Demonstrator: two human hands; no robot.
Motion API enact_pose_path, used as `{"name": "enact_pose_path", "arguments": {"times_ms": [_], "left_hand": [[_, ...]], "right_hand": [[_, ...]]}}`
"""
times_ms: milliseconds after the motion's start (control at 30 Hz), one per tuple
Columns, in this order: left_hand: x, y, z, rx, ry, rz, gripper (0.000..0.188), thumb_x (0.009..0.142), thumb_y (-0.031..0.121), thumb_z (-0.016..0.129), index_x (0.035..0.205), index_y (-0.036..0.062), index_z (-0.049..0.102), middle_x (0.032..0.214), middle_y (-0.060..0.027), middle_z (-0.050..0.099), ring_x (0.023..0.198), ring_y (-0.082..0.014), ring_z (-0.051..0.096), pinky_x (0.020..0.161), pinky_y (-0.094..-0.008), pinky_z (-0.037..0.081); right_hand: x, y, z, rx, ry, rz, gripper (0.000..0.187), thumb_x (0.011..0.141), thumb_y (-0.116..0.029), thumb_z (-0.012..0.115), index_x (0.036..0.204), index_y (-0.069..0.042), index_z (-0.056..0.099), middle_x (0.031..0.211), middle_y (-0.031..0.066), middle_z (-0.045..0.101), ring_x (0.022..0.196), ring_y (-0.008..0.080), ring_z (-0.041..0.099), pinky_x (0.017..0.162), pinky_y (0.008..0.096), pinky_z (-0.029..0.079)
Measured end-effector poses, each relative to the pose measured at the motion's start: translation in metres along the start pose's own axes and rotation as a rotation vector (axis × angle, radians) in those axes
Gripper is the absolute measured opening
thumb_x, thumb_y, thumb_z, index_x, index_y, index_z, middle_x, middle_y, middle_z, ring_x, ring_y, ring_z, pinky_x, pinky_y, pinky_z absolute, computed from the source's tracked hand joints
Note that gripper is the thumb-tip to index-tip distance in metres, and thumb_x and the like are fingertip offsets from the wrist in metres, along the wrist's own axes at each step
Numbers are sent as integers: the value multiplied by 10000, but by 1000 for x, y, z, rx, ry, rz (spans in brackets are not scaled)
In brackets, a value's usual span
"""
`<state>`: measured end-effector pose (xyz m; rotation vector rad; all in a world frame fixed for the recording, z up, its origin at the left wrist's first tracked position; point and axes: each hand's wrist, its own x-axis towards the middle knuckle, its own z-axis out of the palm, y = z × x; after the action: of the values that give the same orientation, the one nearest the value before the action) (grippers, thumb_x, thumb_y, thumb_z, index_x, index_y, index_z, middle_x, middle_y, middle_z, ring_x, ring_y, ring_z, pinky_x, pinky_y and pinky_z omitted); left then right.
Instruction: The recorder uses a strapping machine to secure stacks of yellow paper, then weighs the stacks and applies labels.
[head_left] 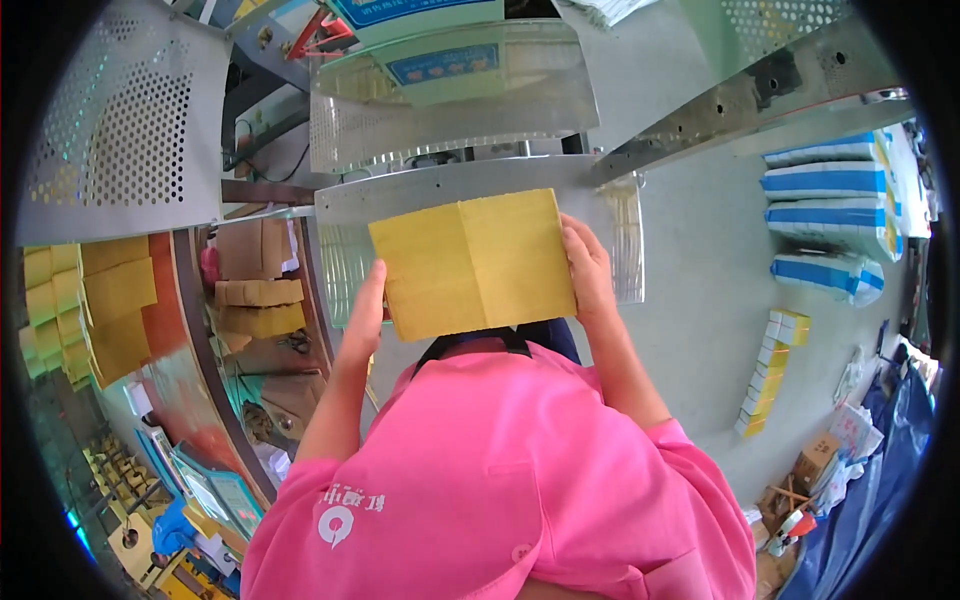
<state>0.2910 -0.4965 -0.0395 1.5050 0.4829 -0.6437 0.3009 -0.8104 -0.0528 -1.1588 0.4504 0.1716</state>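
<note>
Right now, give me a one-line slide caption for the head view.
Both hands, left and right, hold a flat yellow carton by its side edges before a perforated metal guard.

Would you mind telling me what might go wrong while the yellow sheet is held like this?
1. The yellow sheet is gripped only at its side edges by the left hand and right hand; with its centre crease, it could buckle or slip.
2. It is held close to the perforated metal guard, whose edge might catch a corner or a finger.
3. The sheet hides what lies beneath it, so the hands may misjudge where it goes down.
</note>
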Motion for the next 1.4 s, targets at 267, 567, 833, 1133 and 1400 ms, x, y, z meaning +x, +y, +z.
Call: {"name": "enact_pose_path", "arguments": {"times_ms": [267, 567, 833, 1133, 1400], "left_hand": [[6, -22, 12, -359, 74, 183, 618, 1029, 504, 234, 1374, 33, 437, 1292, -83, 547, 1168, -184, 535, 988, -333, 425], [18, -12, 58, -629, 90, 214, 562, 1031, 471, 285, 1381, 56, 429, 1339, -48, 512, 1229, -177, 481, 1018, -335, 393], [99, 55, 65, -522, 22, 348, 563, 995, 487, 407, 1362, 63, 456, 1313, -46, 519, 1198, -166, 490, 1025, -317, 370], [134, 80, 55, -310, -159, 338, 633, 983, 478, 438, 1418, 23, 372, 1353, -76, 468, 1253, -171, 424, 1050, -307, 328], [122, 87, 65, -436, -199, 516, 630, 965, 368, 484, 1478, 66, 277, 1453, -84, 373, 1343, -196, 342, 1092, -339, 294]], "right_hand": [[7, 5, -8, 40, -9, 101, 332, 987, -216, 504, 1235, -11, 587, 1156, 44, 619, 1055, 119, 554, 890, 248, 443], [17, 15, 2, 64, 41, 62, 367, 982, -218, 489, 1282, -15, 547, 1240, 61, 580, 1122, 144, 525, 961, 277, 418], [96, -55, 8, -188, -129, -347, 421, 983, -266, 459, 1336, -38, 494, 1175, 36, 585, 1044, 129, 542, 869, 282, 452], [133, -47, 7, -51, 55, 64, 436, 960, -316, 442, 1311, -61, 481, 1110, 8, 561, 977, 122, 548, 819, 271, 462], [114, -55, 14, 66, -129, -144, 515, 965, -383, 427, 1353, -44, 439, 1231, 26, 533, 1131, 146, 506, 949, 295, 414]]}}
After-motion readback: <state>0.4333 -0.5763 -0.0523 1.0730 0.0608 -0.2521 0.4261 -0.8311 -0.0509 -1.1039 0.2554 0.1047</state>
